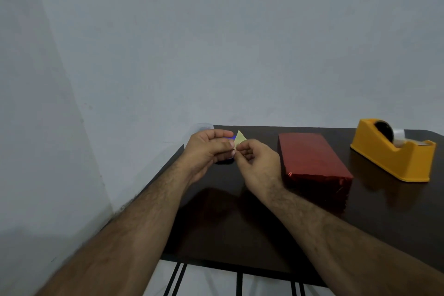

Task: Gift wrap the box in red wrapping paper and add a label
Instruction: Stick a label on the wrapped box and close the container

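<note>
Red foil-wrapped rectangular box point(312, 161): lies flat on the dark brown tabletop point(240, 223), right of both hands, apart from them; fully covered in shiny paper, near end folded shut, so wrapping looks finished and only the labelling left.

Pale yellow paper label point(239, 138): small, pointed corner up, raised above the table between the two hands; held at its lower edge, probably so the backing can be peeled or the sticky side kept free.

Left hand point(206, 149): fingers curled, thumb and fingertips pinching the label's lower left edge; serves as the steady anchor.

Right hand point(257, 161): fingers curled, thumb and forefinger nipping the same lower edge from the right; likely the working hand, picking at the paper.

Blue object point(231, 138): only a sliver visible behind the left hand's fingers; cannot tell what it is, nor whether held or lying on the table.

Yellow plastic tape dispenser point(394, 151): sits at the far right of the table, well apart from the hands, beyond the box; roll loaded, tape end at the cutter, parked within reach yet out of the working space.

Step in hand: by judgement, readying the label before pressing it on the box's top face.

Risk: thin paper may curl or stick to fingers; crooked placement on the glossy foil hard to correct.
</note>
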Tool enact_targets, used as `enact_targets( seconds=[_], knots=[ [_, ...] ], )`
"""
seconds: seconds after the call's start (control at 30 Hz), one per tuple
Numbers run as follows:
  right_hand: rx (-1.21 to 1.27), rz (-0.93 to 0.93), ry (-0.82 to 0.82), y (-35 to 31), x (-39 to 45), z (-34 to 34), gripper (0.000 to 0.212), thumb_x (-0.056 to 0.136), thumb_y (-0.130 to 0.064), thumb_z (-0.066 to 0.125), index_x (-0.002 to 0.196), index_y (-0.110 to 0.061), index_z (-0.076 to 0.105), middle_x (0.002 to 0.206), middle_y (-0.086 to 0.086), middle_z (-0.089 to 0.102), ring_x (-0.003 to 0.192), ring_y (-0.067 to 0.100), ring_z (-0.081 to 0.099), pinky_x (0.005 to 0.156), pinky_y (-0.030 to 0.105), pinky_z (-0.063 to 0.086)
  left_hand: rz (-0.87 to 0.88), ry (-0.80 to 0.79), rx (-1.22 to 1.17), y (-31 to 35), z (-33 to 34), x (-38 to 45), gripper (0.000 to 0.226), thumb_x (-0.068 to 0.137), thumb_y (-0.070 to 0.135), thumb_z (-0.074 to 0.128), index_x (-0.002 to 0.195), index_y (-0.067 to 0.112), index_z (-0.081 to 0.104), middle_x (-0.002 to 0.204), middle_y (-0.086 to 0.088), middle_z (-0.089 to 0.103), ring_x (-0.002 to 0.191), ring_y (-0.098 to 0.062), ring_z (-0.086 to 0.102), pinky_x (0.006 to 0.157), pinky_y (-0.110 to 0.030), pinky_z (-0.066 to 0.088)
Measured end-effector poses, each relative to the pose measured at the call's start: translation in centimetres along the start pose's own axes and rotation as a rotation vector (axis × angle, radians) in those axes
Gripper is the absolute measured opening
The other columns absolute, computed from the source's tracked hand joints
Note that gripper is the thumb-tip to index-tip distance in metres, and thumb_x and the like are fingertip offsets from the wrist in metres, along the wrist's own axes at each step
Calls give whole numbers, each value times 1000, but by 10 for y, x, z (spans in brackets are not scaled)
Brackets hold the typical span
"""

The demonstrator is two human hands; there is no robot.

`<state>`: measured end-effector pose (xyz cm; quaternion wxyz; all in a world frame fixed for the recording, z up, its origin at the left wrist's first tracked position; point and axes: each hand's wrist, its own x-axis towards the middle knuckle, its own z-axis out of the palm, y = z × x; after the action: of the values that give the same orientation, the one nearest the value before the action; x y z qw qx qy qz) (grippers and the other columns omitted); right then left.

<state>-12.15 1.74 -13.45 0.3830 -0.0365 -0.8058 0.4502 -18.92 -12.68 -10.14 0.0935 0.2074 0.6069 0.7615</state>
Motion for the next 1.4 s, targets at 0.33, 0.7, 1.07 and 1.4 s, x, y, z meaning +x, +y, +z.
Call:
enact_targets(
  seconds=[0.33,0.7,1.07,1.4],
  knots=[
    [57,31,11,0,-2,1,7,84,-18,80,87,-23,77,76,-11,74,71,2,70,75,23,59,27,-53,127,-4,-1,0,27,92,-12,71,115,2,71,86,-11,77,77,-23,73,74,-34,64],
    [61,138,-7,-6,-2,-4,5,81,-20,79,78,-23,78,65,-12,72,61,0,66,64,20,57,18,-119,258,-4,-10,5,29,93,-10,72,117,6,71,87,-10,78,87,-24,74,93,-46,62],
    [134,134,12,-12,-7,0,8,89,-20,77,82,-22,73,70,-9,70,59,-2,61,58,16,51,-47,-32,112,-1,-12,6,40,95,-18,62,133,-5,57,90,-15,72,72,-21,72,67,-29,62],
    [122,146,-48,-12,-7,2,6,91,-17,72,85,-18,70,75,-7,70,59,0,56,56,12,47,-78,-47,116,-1,-9,4,43,95,-17,66,131,0,53,87,-15,72,77,-26,71,71,-35,65]
  ],
)
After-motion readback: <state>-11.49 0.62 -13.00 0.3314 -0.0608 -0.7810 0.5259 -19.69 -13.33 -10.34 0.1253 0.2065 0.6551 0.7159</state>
